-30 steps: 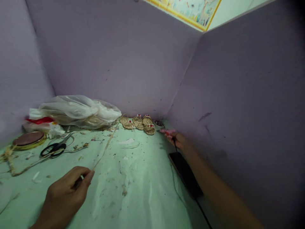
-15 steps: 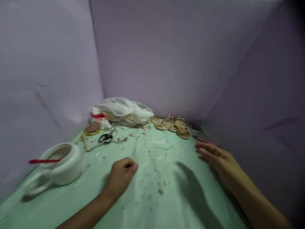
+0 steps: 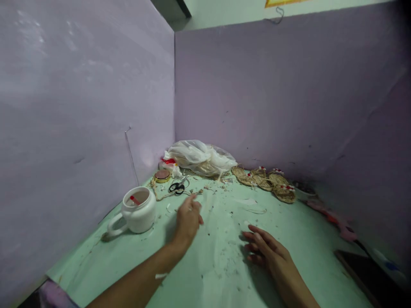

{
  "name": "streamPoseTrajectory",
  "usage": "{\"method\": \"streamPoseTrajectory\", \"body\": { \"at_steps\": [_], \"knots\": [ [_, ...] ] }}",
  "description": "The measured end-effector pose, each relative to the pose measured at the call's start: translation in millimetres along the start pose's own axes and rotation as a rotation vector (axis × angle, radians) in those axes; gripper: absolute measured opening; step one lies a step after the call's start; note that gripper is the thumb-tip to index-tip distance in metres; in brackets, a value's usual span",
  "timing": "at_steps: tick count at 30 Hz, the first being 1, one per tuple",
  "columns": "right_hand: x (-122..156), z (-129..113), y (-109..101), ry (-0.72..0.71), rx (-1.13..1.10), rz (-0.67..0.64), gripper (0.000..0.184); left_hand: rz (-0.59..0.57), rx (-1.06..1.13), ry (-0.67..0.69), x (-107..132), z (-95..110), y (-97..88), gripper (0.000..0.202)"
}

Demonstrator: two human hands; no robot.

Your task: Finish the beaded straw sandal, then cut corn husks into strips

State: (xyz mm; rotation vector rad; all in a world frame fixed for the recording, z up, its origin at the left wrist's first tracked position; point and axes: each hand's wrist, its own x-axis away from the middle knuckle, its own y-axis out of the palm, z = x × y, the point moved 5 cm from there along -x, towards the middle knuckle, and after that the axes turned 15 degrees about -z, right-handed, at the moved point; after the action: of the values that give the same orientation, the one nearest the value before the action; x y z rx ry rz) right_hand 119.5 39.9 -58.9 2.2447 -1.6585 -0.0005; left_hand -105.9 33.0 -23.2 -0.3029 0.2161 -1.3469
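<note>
My left hand [image 3: 189, 217] reaches forward over the green tabletop [image 3: 221, 265], fingers stretched out and apart, with nothing visible in it. Closest to its fingertips are a twisted cord [image 3: 163, 197] and black-handled scissors [image 3: 177, 187]. My right hand [image 3: 269, 251] hovers above the table at the right, its fingers loosely spread and holding nothing. Beyond it lie several small woven straw pieces [image 3: 284, 194] with red and white trim. A white mug [image 3: 139, 216] with a red stick [image 3: 135, 199] in it stands left of my left hand.
At the back sits a white plastic bag [image 3: 199, 158] beside a round tin [image 3: 162, 176]. On the right are a bowl [image 3: 303, 191], a pink glue gun [image 3: 347, 232] with a cord, and a dark flat object [image 3: 369, 273]. Purple walls [image 3: 250, 98] enclose the table; scraps litter it.
The view has tilted up and turned left. My left hand has opened from a curled shape and reached forward. My right hand has come inward from the right side.
</note>
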Motion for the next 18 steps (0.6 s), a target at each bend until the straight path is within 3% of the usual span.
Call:
{"method": "streamPoseTrajectory", "body": {
  "at_steps": [2, 3, 4, 6, 9, 14, 18],
  "knots": [
    [1.3, 1.2, -0.2, 0.002, 0.015, 0.013, 0.044, 0.186, 0.062, 0.000, -7.4, -2.0, -19.1, 0.039],
    [1.5, 1.8, 0.5, -0.002, 0.032, 0.018, 0.041, 0.224, -0.005, 0.038, -8.3, -0.7, -23.4, 0.039],
    [1.3, 2.3, 1.6, -0.009, 0.058, 0.020, 0.038, 0.221, -0.117, 0.091, -7.7, 1.4, -23.3, 0.038],
    [0.5, 3.1, 4.9, -0.028, 0.114, -0.004, 0.032, 0.108, -0.359, 0.179, -3.6, 3.9, -11.6, 0.030],
    [-0.4, 5.3, 9.2, -0.042, 0.175, -0.065, 0.026, -0.058, -0.614, 0.170, 1.3, 1.4, 7.6, 0.024],
    [-0.4, 7.9, 9.3, -0.036, 0.263, -0.098, 0.021, 0.077, -0.884, 0.037, -30.3, 8.3, -4.2, 0.031],
    [-1.4, 8.1, 10.1, -0.047, 0.278, -0.128, 0.018, 0.067, -0.988, -0.035, -68.6, 13.9, -19.0, 0.022]
  ]
}}
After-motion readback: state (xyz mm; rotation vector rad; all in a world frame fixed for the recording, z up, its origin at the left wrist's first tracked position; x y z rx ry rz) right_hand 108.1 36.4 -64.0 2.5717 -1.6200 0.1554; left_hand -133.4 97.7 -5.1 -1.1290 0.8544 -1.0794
